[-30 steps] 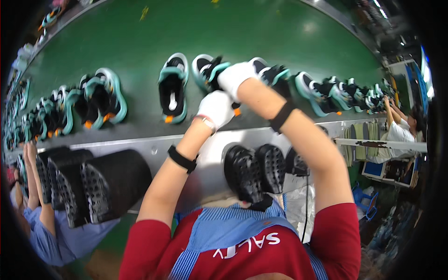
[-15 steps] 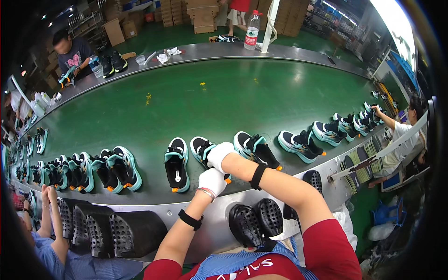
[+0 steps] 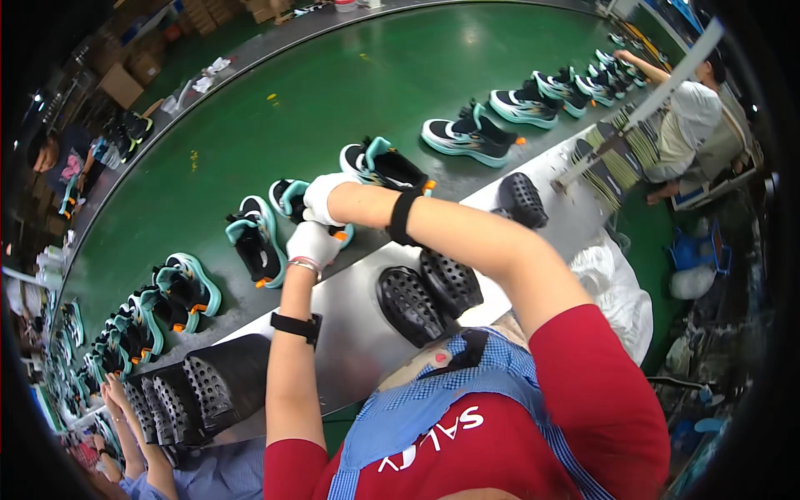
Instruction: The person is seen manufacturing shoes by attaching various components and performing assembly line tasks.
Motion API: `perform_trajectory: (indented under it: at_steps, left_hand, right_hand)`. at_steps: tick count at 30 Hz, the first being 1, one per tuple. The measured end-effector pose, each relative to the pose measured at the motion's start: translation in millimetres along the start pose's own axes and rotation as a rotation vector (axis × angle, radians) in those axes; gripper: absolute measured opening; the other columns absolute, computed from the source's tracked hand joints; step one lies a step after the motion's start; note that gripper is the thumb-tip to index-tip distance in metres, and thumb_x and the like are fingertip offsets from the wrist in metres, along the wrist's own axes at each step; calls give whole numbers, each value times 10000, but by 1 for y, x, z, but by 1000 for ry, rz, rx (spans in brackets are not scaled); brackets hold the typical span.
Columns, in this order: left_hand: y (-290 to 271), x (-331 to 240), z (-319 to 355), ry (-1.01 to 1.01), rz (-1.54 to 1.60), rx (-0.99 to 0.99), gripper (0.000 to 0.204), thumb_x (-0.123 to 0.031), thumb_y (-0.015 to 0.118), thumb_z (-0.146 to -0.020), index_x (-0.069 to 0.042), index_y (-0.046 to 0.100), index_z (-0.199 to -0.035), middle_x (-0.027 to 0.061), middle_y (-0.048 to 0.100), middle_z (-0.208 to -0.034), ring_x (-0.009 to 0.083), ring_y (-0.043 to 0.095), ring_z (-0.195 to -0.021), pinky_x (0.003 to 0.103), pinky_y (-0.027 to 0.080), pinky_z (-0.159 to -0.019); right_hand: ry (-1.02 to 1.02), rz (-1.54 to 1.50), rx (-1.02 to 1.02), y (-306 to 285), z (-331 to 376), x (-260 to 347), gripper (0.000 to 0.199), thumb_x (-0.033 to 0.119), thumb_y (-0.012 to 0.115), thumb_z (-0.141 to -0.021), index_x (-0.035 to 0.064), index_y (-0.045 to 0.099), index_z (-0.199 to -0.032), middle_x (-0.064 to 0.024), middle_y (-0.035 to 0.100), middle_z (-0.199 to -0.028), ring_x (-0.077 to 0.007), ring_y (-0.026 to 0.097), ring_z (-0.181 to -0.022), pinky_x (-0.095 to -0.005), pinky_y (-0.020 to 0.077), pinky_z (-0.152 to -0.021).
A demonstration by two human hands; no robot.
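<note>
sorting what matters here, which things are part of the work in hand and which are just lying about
In hand: left hand and right hand, both gloved, on the shoe on the green belt.

Lying about: neighbouring shoe, black soles on the metal ledge, cardboard boxes, white bag.

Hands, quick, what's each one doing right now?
Left hand: gloved, closed on the teal-and-black shoe.
Right hand: gloved, gripping the same shoe.

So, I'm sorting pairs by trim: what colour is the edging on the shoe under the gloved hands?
Teal edging on a black shoe, clearest in the head view.
</note>
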State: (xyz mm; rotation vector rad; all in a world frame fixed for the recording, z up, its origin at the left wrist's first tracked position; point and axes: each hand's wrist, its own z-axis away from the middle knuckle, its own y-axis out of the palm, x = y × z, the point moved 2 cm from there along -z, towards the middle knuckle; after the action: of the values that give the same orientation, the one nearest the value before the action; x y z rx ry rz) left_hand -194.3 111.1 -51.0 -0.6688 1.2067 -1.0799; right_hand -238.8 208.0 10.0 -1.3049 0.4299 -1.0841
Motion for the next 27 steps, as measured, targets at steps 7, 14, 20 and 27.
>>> perform_trajectory:
  at_steps: [7, 14, 20, 27]
  left_hand:
    - [-23, 29, 27, 63, -258, -135, 395, -279, 682, -766, -90, 646, -1111, 150, 644, -1084, 318, 625, -984, 393, 496, -850]
    - [-35, -63, 48, 470, -154, -343, 474, -217, 632, -794, -157, 549, -1257, 94, 579, -1169, 290, 579, -1027, 378, 487, -862]
    - [33, -87, -32, 388, -46, -22, 448, -325, 648, -788, -147, 581, -1193, 200, 624, -991, 360, 599, -955, 432, 490, -839]
    - [45, -172, -59, 565, -130, 87, 302, -308, 623, -817, -75, 635, -1010, 201, 631, -920, 358, 609, -900, 428, 484, -797]
  right_hand:
    - [330, 186, -84, -71, 120, -122, 370, 353, 473, -877, 105, 694, -1040, -141, 671, -1065, -314, 636, -1002, -417, 498, -853]
    - [603, 214, -177, -13, 178, -297, 287, 190, 630, -794, 99, 686, -1060, -157, 663, -1058, -334, 638, -992, -402, 519, -853]
    - [430, 69, -88, -7, 161, -258, 249, 202, 566, -798, 101, 695, -986, -175, 672, -951, -345, 657, -893, -409, 520, -811]
    - [412, -17, -17, 3, 158, -220, 307, 281, 576, -796, 62, 680, -984, -194, 668, -934, -357, 647, -896, -429, 514, -794]
